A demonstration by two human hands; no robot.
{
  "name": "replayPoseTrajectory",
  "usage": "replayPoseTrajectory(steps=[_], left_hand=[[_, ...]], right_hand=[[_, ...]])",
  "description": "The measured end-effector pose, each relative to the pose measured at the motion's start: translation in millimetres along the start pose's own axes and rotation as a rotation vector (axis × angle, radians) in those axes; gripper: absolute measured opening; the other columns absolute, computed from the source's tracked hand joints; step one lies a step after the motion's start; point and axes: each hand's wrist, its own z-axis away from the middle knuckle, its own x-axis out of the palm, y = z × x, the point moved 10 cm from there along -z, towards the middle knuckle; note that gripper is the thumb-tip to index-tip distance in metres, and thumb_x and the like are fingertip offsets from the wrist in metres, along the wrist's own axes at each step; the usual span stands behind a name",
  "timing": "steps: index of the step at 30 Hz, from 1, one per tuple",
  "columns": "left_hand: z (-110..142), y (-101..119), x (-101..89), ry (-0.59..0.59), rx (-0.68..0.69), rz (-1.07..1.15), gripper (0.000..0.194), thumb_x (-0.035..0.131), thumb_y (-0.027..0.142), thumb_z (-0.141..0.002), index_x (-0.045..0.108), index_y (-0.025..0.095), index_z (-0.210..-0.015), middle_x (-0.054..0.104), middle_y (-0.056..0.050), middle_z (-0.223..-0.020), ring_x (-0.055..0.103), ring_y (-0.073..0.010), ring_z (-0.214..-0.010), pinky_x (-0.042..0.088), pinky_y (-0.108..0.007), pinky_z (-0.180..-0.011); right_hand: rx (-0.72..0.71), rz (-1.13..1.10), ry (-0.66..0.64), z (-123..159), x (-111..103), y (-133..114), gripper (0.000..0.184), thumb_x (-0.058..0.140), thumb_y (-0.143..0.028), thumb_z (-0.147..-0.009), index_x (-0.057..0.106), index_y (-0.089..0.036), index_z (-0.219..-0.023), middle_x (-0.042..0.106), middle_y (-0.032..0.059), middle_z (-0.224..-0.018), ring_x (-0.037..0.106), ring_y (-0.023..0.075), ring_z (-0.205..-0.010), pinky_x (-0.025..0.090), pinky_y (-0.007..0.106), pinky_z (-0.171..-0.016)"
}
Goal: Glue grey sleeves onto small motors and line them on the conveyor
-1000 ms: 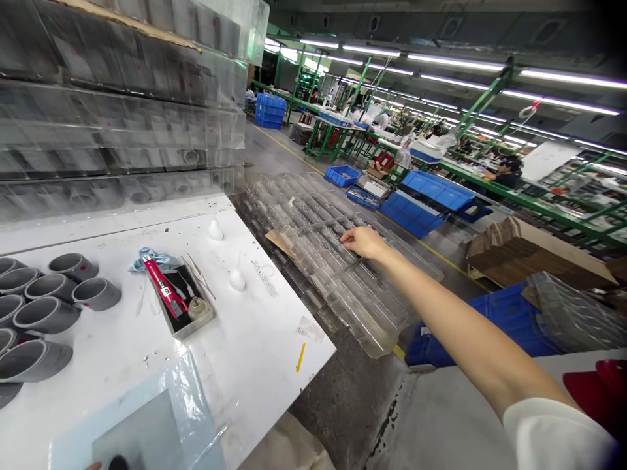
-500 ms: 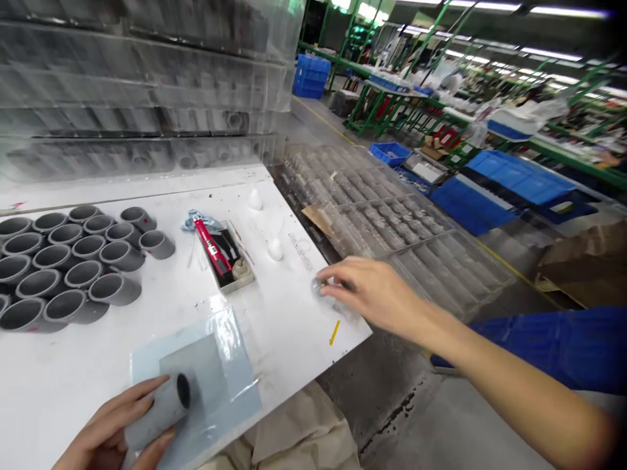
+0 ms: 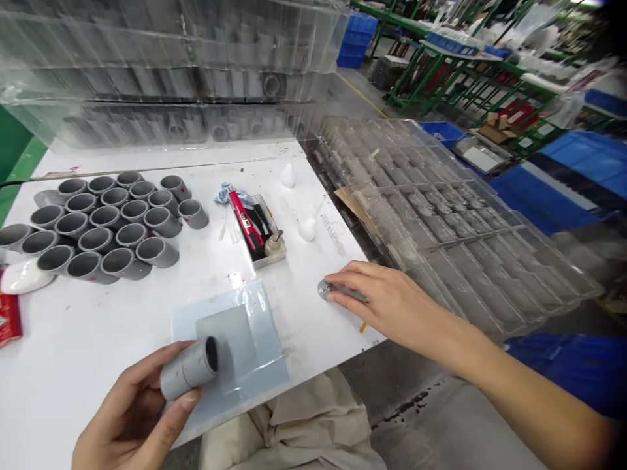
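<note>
My left hand grips a grey tube with fingers and thumb around it. The tube is tilted, its dark open end facing right. It is held over the near left part of a blue sheet in clear plastic, which has a grey square on it. Low over the table's right side, my right hand has its fingers closed on a small grey round-ended piece with a shiny metal bit. The fingers hide most of that piece. A yellow strip shows just below this hand.
Many grey tubes stand grouped at left. A small box holds a red-and-black pack; white bottles stand beside it. Clear trays lie beyond the table's right edge, and more trays of tubes are stacked behind.
The view has swung left and down, showing more of the table's left side. My right hand has moved left and nearer over the table with its grey piece. My left hand still holds the tube.
</note>
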Motion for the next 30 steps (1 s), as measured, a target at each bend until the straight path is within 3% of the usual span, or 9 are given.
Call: replayPoseTrajectory(steps=[3,7,10,12,15,18,22,24,30], left_hand=[[0.4,8.6,3.6,-0.032,-0.046,0.038,0.052,0.092,0.051,-0.08,0.08,0.03,-0.126,0.086,-0.002,-0.102,0.078,-0.0177,-0.076,0.064,-0.02,-0.065],[1.0,30.8,12.0,-0.025,-0.024,0.12,0.038,0.087,0.054,-0.087,0.085,0.029,-0.115,0.083,-0.006,-0.128,0.075,-0.026,-0.122,0.061,-0.026,-0.098],[1.4,31.2,11.8,-0.016,-0.029,0.109,0.039,0.088,0.052,-0.087,0.084,0.03,-0.119,0.084,-0.005,-0.124,0.077,-0.0219,-0.1,0.062,-0.026,-0.088],[1.5,25.0,8.9,-0.009,-0.049,0.116,0.043,0.086,0.051,-0.088,0.082,0.029,-0.124,0.085,-0.005,-0.119,0.075,-0.0184,-0.081,0.061,-0.027,-0.079],[-0.1,20.2,4.9,0.012,-0.044,0.175,0.036,0.085,0.048,-0.091,0.084,0.028,-0.12,0.084,-0.006,-0.122,0.074,-0.0163,-0.075,0.061,-0.028,-0.077],[-4.2,25.7,7.3,0.013,-0.002,0.242,0.026,0.087,0.044,-0.091,0.086,0.029,-0.113,0.081,-0.007,-0.129,0.077,-0.0206,-0.095,0.063,-0.028,-0.081],[-7.5,36.6,11.8,0.021,0.065,0.222,0.036,0.097,0.035,-0.079,0.086,0.033,-0.113,0.077,-0.005,-0.135,0.069,-0.0262,-0.134,0.06,-0.025,-0.101],[-6.6,33.3,12.0,0.031,0.032,0.196,0.041,0.099,0.034,-0.077,0.086,0.034,-0.117,0.077,-0.003,-0.132,0.072,-0.0235,-0.128,0.06,-0.024,-0.102],[-1.5,23.4,12.3,-0.015,-0.035,0.144,0.046,0.096,0.044,-0.08,0.084,0.027,-0.12,0.083,-0.006,-0.115,0.075,-0.0182,-0.083,0.063,-0.027,-0.077]], right_hand=[[-0.037,0.028,0.004,-5.2,7.4,-1.8,0.032,0.053,-0.037,-0.113,0.08,-0.022,-0.118,0.079,0.0082,-0.109,0.078,0.0269,-0.09,0.059,0.039,-0.072],[-0.036,-0.079,0.098,-13.8,2.6,-3.9,0.027,0.059,-0.041,-0.109,0.082,-0.027,-0.109,0.079,0.0058,-0.1,0.075,0.024,-0.076,0.054,0.037,-0.062],[0.018,-0.401,0.171,-16.7,2.8,-19.7,0.019,0.07,-0.042,-0.105,0.084,-0.031,-0.112,0.08,0.0047,-0.103,0.073,0.0208,-0.075,0.057,0.033,-0.058],[0.033,-0.707,0.169,-17.6,16.0,-41.1,0.018,0.076,-0.041,-0.103,0.085,-0.032,-0.115,0.08,0.0037,-0.102,0.073,0.0189,-0.077,0.062,0.029,-0.059],[0.013,-1.036,0.175,-17.8,42.3,-76.8,0.016,0.083,-0.033,-0.098,0.085,-0.031,-0.114,0.08,0.0022,-0.099,0.075,0.0171,-0.085,0.067,0.027,-0.074],[0.031,-1.151,0.23,-16.5,62.7,-93.1,0.019,0.084,-0.027,-0.096,0.085,-0.031,-0.114,0.078,0.0015,-0.102,0.076,0.0159,-0.09,0.065,0.026,-0.083],[0.097,-1.203,0.242,-16.8,76.3,-92.9,0.019,0.083,-0.027,-0.096,0.085,-0.033,-0.114,0.077,0.0014,-0.104,0.075,0.0165,-0.092,0.065,0.027,-0.084],[0.119,-1.218,0.236,-17.5,77.2,-90.9,0.018,0.083,-0.026,-0.096,0.085,-0.033,-0.113,0.076,0.0014,-0.103,0.074,0.0165,-0.091,0.065,0.027,-0.084],[0.101,-1.222,0.215,-18.3,75.6,-93.7,0.018,0.083,-0.028,-0.095,0.086,-0.033,-0.112,0.075,0.0022,-0.103,0.072,0.0167,-0.087,0.065,0.031,-0.088]])
